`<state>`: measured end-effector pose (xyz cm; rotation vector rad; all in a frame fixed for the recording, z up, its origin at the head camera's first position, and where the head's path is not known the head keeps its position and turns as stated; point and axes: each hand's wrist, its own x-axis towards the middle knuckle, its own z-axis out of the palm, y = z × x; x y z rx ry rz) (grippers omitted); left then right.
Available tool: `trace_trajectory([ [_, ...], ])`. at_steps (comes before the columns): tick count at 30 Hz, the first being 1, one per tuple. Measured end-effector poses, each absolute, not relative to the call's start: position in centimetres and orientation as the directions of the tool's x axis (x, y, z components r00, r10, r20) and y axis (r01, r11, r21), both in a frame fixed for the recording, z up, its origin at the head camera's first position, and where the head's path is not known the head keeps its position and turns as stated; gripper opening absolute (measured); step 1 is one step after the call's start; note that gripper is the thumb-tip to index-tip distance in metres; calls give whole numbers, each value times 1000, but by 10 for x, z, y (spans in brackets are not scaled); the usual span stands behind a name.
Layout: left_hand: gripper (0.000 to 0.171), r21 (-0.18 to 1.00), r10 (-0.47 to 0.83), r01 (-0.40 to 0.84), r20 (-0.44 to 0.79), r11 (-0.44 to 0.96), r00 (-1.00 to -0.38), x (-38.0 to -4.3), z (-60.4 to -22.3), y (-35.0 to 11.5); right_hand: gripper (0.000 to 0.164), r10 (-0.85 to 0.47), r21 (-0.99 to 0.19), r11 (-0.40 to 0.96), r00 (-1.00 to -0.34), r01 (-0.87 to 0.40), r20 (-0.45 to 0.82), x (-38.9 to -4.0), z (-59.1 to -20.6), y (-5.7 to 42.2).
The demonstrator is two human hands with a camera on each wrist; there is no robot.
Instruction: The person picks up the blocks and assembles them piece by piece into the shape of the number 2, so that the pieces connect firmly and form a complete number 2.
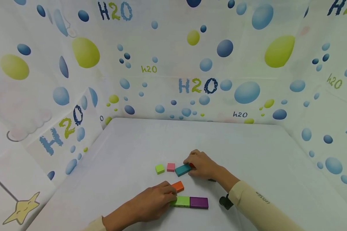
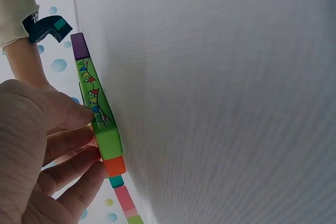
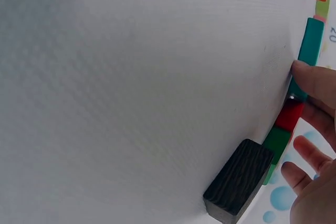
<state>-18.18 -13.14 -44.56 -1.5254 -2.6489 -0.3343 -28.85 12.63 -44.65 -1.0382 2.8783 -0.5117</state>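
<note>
My left hand (image 1: 154,200) rests on the left end of a light green block (image 1: 182,201), which bears a bunting print (image 2: 95,95) in the left wrist view. Its thumb lies on the printed side, and the other fingertips reach the orange block (image 1: 178,186) behind. A purple block (image 1: 199,202) adjoins the green one's right end. Farther back, my right hand (image 1: 202,165) pinches the right end of a teal block (image 1: 182,170), thumb on the near side. A red block (image 3: 289,115) sits by that end, mostly hidden under the hand in the head view.
Left of the teal block lie a small pink block (image 1: 171,167) and a small light green block (image 1: 160,169). Beyond the red block, the right wrist view shows a dark green block (image 3: 275,142) and a black wood-grained block (image 3: 239,177). A white cloth (image 1: 127,144) covers the table.
</note>
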Motion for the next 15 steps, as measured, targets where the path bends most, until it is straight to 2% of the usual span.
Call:
trace_trajectory([
  [7, 23, 145, 847, 865, 177, 481, -501, -182, -446, -131, 32, -671, -280, 677, -727, -680, 145, -290, -450, 123],
  [15, 23, 153, 846, 864, 181, 479, -501, -182, -445, -132, 28, -664, -272, 688, -735, -673, 140, -287, -448, 121],
])
